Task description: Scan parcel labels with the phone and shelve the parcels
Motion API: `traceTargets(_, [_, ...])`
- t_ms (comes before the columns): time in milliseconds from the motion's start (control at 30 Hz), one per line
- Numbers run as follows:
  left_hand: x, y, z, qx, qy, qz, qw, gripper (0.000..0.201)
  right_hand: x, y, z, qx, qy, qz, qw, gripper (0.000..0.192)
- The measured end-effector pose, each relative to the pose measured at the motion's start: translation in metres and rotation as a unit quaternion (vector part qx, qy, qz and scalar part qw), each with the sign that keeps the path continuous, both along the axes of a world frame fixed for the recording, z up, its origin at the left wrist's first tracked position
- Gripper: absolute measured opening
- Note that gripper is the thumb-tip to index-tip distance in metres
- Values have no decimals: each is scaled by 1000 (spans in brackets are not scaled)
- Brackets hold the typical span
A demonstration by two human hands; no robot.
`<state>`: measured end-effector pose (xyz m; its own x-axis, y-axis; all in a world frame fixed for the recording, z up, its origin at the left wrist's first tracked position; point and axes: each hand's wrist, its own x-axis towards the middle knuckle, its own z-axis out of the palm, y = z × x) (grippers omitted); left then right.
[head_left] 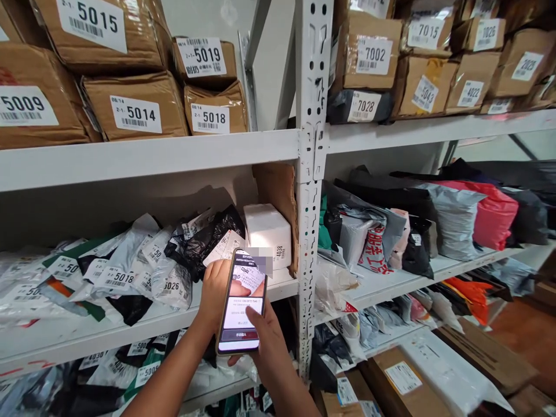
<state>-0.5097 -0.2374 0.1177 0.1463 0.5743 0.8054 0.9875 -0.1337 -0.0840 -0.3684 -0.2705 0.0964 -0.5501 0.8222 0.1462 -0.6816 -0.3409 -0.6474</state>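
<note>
A phone (242, 313) with a lit screen is held upright in my right hand (264, 330), with the thumb lying over the display. The screen carries a camera picture of a label and fingers, with text fields below it. Behind the phone's left edge, my left hand (215, 289) grips a small parcel with a white label (226, 247); its fingertips are partly hidden by the phone. Beside that label are a black plastic parcel (230, 223) and a white box (267, 231) marked 4038, lit by a bright spot.
Bagged parcels (117, 275) with number labels fill the middle shelf at left. Cardboard boxes (136, 107) line the shelf above. A white perforated post (310, 231) divides the racks. At right lie more bags, including a pink one (490, 211), and cartons (403, 376) below.
</note>
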Motion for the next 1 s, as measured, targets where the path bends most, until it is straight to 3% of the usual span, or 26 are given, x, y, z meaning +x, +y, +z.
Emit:
traceTargets(333, [7, -2, 7, 6, 46, 25, 999, 11, 10, -1, -12, 16, -11, -16, 1000, 77])
traceTargets(533, [7, -2, 3, 1, 93, 57, 994, 9, 25, -2, -10, 22, 27, 48, 998, 88])
traceTargets(767, [2, 2, -2, 60, 103, 19, 993, 11, 32, -4, -22, 42, 33, 44, 998, 96])
traceTargets(1000, [-2, 7, -9, 80, 87, 13, 993, 8, 48, -10, -39, 7, 40, 27, 999, 108])
